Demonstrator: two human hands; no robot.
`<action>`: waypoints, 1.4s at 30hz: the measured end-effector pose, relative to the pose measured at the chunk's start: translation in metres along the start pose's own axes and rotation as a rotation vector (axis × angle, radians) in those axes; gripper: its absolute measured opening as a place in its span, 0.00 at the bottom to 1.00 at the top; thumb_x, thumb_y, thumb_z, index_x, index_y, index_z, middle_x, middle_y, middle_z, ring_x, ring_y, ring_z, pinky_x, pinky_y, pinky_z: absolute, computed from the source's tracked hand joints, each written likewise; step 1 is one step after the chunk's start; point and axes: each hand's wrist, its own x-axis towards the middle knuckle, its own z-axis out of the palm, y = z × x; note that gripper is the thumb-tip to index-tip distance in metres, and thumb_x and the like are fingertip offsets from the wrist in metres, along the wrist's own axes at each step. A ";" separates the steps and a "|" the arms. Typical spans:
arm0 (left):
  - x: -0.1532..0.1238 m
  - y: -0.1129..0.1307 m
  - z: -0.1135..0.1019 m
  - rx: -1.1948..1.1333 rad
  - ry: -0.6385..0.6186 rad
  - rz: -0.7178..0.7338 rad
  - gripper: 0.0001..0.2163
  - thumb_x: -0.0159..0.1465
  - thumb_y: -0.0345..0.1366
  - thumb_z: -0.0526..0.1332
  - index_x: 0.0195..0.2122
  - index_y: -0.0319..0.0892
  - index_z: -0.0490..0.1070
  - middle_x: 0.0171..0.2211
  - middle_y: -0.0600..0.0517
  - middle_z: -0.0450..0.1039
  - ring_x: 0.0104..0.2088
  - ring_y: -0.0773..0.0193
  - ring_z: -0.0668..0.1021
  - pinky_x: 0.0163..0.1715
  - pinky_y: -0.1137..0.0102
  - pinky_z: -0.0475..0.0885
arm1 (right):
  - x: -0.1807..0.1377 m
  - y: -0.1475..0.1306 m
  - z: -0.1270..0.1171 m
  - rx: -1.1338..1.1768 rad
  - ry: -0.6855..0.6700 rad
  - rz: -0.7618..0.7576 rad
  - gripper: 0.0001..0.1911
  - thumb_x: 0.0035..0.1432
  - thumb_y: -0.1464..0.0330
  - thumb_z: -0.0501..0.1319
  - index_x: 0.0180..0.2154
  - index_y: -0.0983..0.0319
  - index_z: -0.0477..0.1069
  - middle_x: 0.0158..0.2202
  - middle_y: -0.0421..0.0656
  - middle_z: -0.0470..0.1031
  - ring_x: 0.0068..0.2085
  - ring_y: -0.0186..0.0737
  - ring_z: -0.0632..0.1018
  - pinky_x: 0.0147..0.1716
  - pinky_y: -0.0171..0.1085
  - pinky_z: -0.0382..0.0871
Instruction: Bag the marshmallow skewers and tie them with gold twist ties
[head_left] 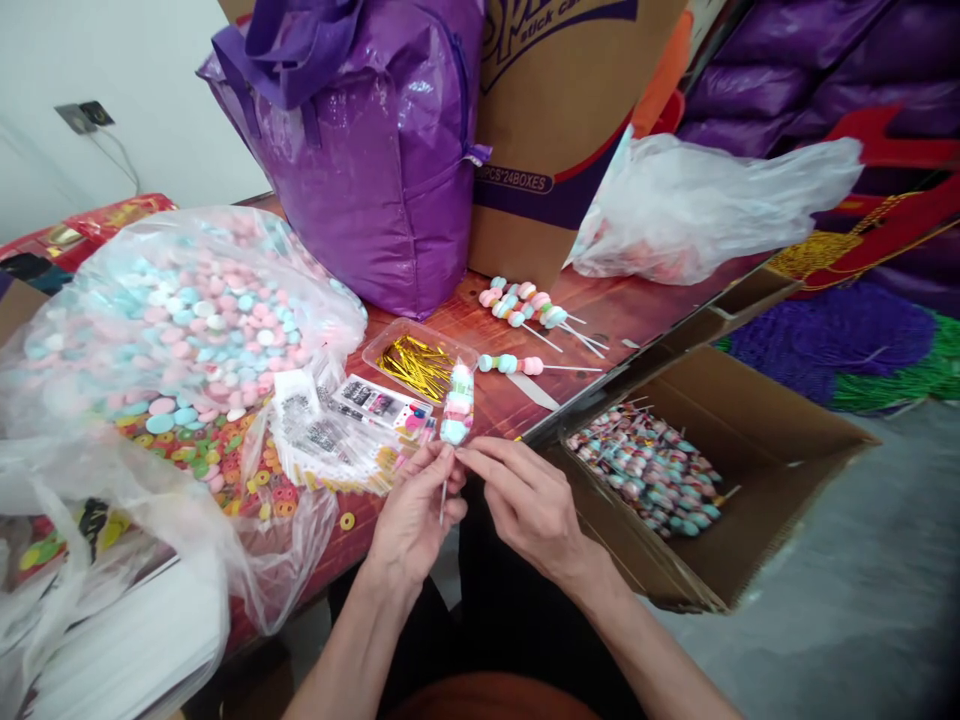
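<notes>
My left hand (420, 510) is closed around the thin white stick of a candy skewer (457, 405), held upright over the table's front edge. Pink, blue and white candies show through its printed clear wrapper. At the wrapper's lower end, the fingertips of my right hand (529, 500) are pinched together, and whatever they grip there is too small to make out. Just behind the skewer sits a clear plastic tray (416, 358) of gold twist ties. Flat printed wrapper bags (337, 430) lie fanned out to the left. Several unwrapped candy skewers (517, 364) rest to the right.
A big clear bag of pastel candies (202, 310) and ring gummies (225, 450) cover the left side. Behind stand a purple bag (375, 170) and a printed carton (555, 120). Below the table's right edge, an open cardboard box (780, 480) contains many wrapped skewers (649, 465).
</notes>
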 end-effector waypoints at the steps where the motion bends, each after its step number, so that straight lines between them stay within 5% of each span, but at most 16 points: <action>1: 0.000 0.000 0.001 -0.008 0.001 -0.006 0.21 0.45 0.33 0.79 0.34 0.40 0.70 0.25 0.59 0.65 0.24 0.76 0.68 0.18 0.84 0.57 | 0.000 0.002 -0.001 -0.032 0.006 -0.032 0.21 0.64 0.79 0.53 0.52 0.59 0.76 0.44 0.49 0.80 0.43 0.43 0.81 0.42 0.41 0.76; 8: -0.006 -0.015 0.010 0.056 -0.082 0.045 0.15 0.51 0.36 0.76 0.32 0.41 0.71 0.27 0.58 0.67 0.26 0.75 0.69 0.20 0.81 0.61 | 0.004 0.003 -0.006 -0.076 0.115 -0.107 0.12 0.63 0.80 0.58 0.44 0.61 0.74 0.37 0.48 0.79 0.36 0.40 0.78 0.35 0.39 0.73; 15: -0.001 -0.034 0.019 0.154 -0.217 0.097 0.15 0.59 0.48 0.69 0.39 0.43 0.77 0.37 0.50 0.74 0.39 0.63 0.75 0.40 0.70 0.71 | -0.006 -0.015 -0.011 0.123 0.215 0.397 0.08 0.66 0.76 0.55 0.34 0.60 0.67 0.30 0.39 0.68 0.30 0.35 0.72 0.31 0.34 0.69; 20: -0.011 -0.037 0.025 0.561 -0.271 0.399 0.21 0.65 0.56 0.58 0.31 0.43 0.79 0.44 0.45 0.72 0.50 0.54 0.71 0.53 0.63 0.66 | -0.015 -0.022 -0.041 0.187 0.242 0.527 0.07 0.66 0.73 0.57 0.34 0.59 0.69 0.31 0.38 0.70 0.31 0.33 0.73 0.32 0.30 0.68; 25: -0.014 -0.049 0.032 0.750 -0.232 0.290 0.26 0.67 0.57 0.54 0.25 0.42 0.75 0.34 0.49 0.67 0.37 0.61 0.71 0.44 0.64 0.67 | -0.025 -0.030 -0.052 0.213 0.354 0.574 0.06 0.64 0.72 0.62 0.32 0.59 0.73 0.30 0.39 0.72 0.32 0.35 0.74 0.32 0.32 0.68; 29: -0.009 -0.057 0.039 0.646 -0.338 0.235 0.15 0.66 0.46 0.61 0.31 0.40 0.77 0.35 0.49 0.72 0.38 0.61 0.73 0.44 0.65 0.67 | -0.047 -0.028 -0.056 0.372 0.375 0.769 0.08 0.63 0.64 0.63 0.34 0.59 0.79 0.29 0.41 0.75 0.31 0.39 0.75 0.32 0.36 0.70; 32: -0.005 -0.059 0.039 0.732 -0.273 0.382 0.05 0.60 0.36 0.67 0.30 0.41 0.77 0.33 0.50 0.74 0.37 0.61 0.74 0.43 0.65 0.69 | -0.062 -0.026 -0.055 0.536 0.246 0.965 0.12 0.59 0.58 0.67 0.37 0.60 0.81 0.24 0.41 0.74 0.25 0.36 0.73 0.26 0.35 0.68; 35: 0.002 -0.048 0.030 0.956 -0.248 0.582 0.07 0.59 0.33 0.68 0.25 0.42 0.75 0.31 0.50 0.74 0.37 0.60 0.75 0.42 0.66 0.69 | -0.067 -0.024 -0.051 0.663 0.239 1.070 0.13 0.54 0.59 0.71 0.33 0.62 0.80 0.21 0.40 0.71 0.22 0.32 0.68 0.20 0.31 0.62; 37: 0.008 -0.031 0.017 1.117 -0.139 0.734 0.06 0.64 0.34 0.63 0.29 0.43 0.76 0.35 0.49 0.75 0.39 0.59 0.76 0.44 0.64 0.70 | -0.065 -0.016 -0.052 0.768 0.419 1.106 0.13 0.51 0.59 0.73 0.31 0.63 0.79 0.20 0.37 0.66 0.21 0.29 0.64 0.19 0.29 0.60; 40: 0.020 0.003 -0.006 1.395 0.295 0.958 0.06 0.67 0.36 0.58 0.39 0.43 0.74 0.42 0.45 0.72 0.45 0.55 0.75 0.49 0.60 0.69 | -0.065 0.012 -0.061 0.869 0.755 1.185 0.15 0.43 0.61 0.76 0.29 0.62 0.78 0.23 0.36 0.69 0.22 0.26 0.63 0.21 0.29 0.63; 42: 0.028 0.021 -0.018 1.568 0.505 0.970 0.08 0.65 0.34 0.60 0.44 0.41 0.72 0.43 0.43 0.70 0.46 0.52 0.74 0.48 0.58 0.69 | -0.067 0.033 -0.067 0.851 0.874 1.288 0.18 0.38 0.58 0.77 0.29 0.62 0.78 0.29 0.41 0.75 0.25 0.29 0.68 0.20 0.29 0.65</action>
